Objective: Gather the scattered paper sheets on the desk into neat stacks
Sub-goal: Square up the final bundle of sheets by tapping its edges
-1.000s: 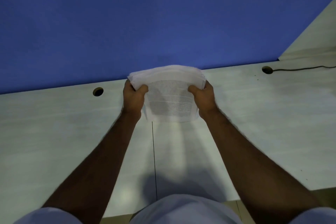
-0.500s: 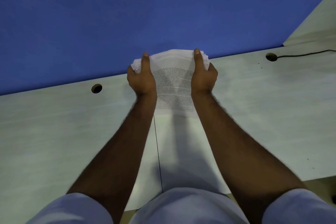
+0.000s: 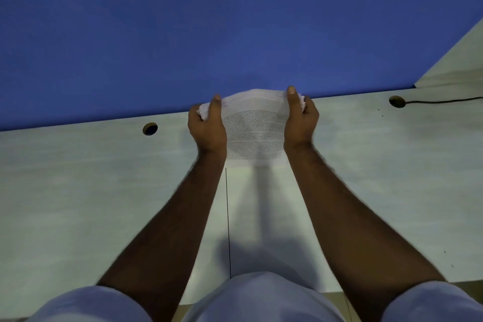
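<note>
Paper stack squared at the bench's far edge

Left hand [image 3: 207, 125] and right hand [image 3: 300, 123] each close their grip round a side of the paper stack [image 3: 254, 133]; light and floppy, it likely handles best by its sides. Two cable holes [image 3: 150, 128] and a cable [image 3: 444, 100] lie apart, obstructing nothing.

A pale desk [image 3: 104, 191] bears a paper stack [image 3: 254, 136] and cable [image 3: 444, 100].

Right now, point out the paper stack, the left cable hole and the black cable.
paper stack [image 3: 254, 136], head view, printed top sheet.
left cable hole [image 3: 150, 128], head view, dark opening.
black cable [image 3: 444, 100], head view, mid-length on desk.
</note>
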